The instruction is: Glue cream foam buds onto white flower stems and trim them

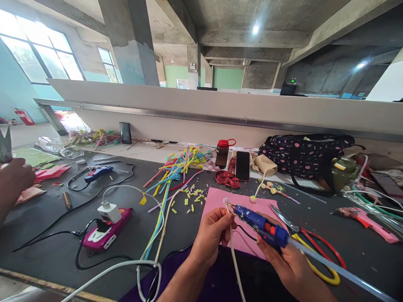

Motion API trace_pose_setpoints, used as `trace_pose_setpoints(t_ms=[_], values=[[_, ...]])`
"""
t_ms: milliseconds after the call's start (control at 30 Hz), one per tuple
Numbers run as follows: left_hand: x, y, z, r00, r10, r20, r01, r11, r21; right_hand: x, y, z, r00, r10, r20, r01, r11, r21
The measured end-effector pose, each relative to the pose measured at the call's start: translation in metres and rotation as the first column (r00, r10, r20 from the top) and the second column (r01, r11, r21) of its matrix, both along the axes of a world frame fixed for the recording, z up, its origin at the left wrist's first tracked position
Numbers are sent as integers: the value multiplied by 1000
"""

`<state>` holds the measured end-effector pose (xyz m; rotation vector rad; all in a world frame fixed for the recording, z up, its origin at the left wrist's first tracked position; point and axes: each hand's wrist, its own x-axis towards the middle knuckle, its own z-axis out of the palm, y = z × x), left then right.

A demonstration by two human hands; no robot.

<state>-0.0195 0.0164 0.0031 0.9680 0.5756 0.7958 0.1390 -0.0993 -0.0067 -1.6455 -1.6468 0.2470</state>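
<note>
My left hand (211,235) pinches a cream cord (233,256) near its upper end, where a small pale knob (226,202) sticks up above the fingers. My right hand (291,264) is wrapped round a blue hot glue gun (261,224), its nozzle pointing left and almost at the knob. Whether the nozzle touches it, I cannot tell. A long clear glue stick (340,270) runs out of the gun's back end. Beneath both hands lies a pink sheet (217,197), with a second cord ending in a yellowish knob (252,199) on its far edge.
Scissors (317,245) with red and yellow handles lie right of the sheet, a pink glue gun (367,222) farther right. Colored cords (176,167) and cut yellow pieces (192,197) lie left. A power strip (108,228) trails cables. Another person's hand (19,176) holds scissors far left.
</note>
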Motion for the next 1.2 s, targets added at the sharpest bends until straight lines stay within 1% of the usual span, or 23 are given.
trace_pose_setpoints(t_ms=[133,233,367,433,500,633,733,833,900,1000,1067,1133,1200], values=[[-2,3,0,996,-48,80,58,989,-133,2,-2,-6,1000,-11,-17,11,1000,-10],[-3,4,0,990,-84,116,105,978,-183,-1,-3,-1,997,-24,-71,26,999,34],[-3,4,-1,987,-93,129,116,975,-187,-5,-2,10,990,-5,-141,8,1000,15],[-2,3,0,987,-100,128,123,975,-183,-5,0,11,988,12,-151,-12,1000,2],[-2,3,0,986,-105,128,127,975,-183,-4,0,9,990,22,-139,-20,1000,15],[-3,3,0,987,-103,126,125,976,-181,0,0,-2,993,18,-117,-13,999,43],[-3,4,0,988,-108,113,127,976,-178,0,-1,-3,990,-9,-142,16,999,48],[-3,4,0,988,-111,106,129,976,-178,-4,-2,4,980,-17,-198,19,1000,9],[-3,3,1,988,-112,105,129,975,-180,-8,-2,11,967,15,-253,-18,1000,-8],[-3,3,2,991,-89,99,107,976,-190,-10,0,19,919,88,-385,-105,994,-23],[-4,4,2,993,-70,97,88,977,-194,-6,4,21,853,100,-513,-118,993,-4],[-6,6,3,993,-44,106,64,979,-194,0,10,21,766,60,-640,-54,998,29],[-8,8,4,993,-16,120,39,981,-193,7,18,19,685,-31,-728,42,999,-2]])
